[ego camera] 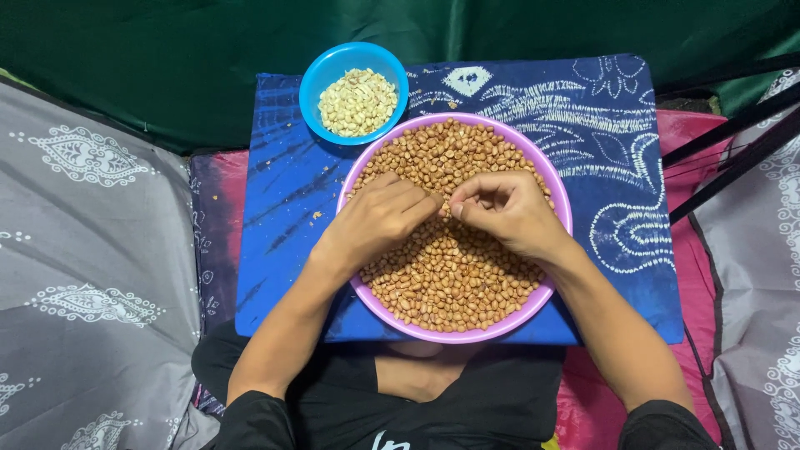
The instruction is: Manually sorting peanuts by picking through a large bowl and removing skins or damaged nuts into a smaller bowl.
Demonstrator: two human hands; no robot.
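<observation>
Best done low over the purple bowl (560,200) — left hand (379,218) and right hand (508,212), fingers pinched on one brown peanut (446,207), rubbing gently — pale kernels (358,102) kept apart.

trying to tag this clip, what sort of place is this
Probably a home floor or low seat: the person sits with a blue patterned board on the lap, grey printed cloth beside, green fabric behind.
</observation>
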